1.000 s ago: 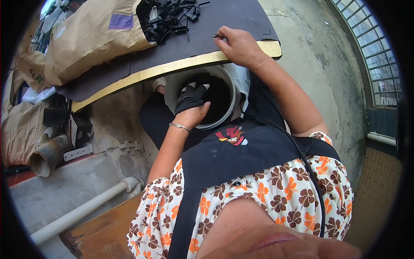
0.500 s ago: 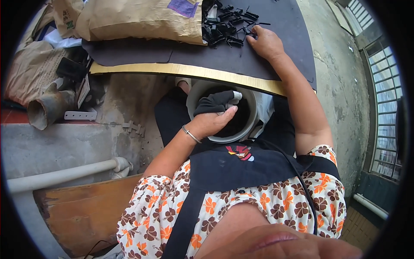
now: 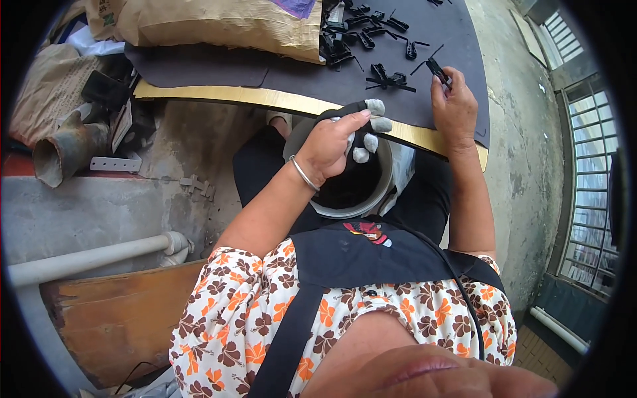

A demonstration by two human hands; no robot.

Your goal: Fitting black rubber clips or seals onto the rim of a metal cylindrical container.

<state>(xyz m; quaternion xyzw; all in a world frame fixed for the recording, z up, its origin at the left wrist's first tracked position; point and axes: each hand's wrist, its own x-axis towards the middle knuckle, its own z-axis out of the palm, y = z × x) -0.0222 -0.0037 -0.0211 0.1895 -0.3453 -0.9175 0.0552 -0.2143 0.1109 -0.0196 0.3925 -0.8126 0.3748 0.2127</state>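
My left hand [image 3: 330, 144] is closed around a black glove with pale grey fingertips [image 3: 380, 125], held over the bucket at the table's front edge. Several of the glove's fingers poke out past my thumb. At the right of the dark tabletop [image 3: 292, 74], my right hand [image 3: 456, 109] pinches a small black plastic clip [image 3: 436, 69] with thin arms sticking out. To its left lies another black clip cluster [image 3: 390, 78] on the table. Farther back spreads a loose pile of black clips [image 3: 352, 36], beside the open end of a brown paper sack.
The brown paper sack [image 3: 219, 26] lies across the table's back left. Between my knees stands a whitish bucket [image 3: 335, 213] with dark contents. Left of the table are a rusty pipe piece [image 3: 63, 156] and a white pipe [image 3: 93, 259]. A barred window [image 3: 590, 166] is at right.
My right hand has drawn away from the pile toward the front right with a clip. My left hand has risen from over the bucket to the table edge, and the glove's fingers now spread out.
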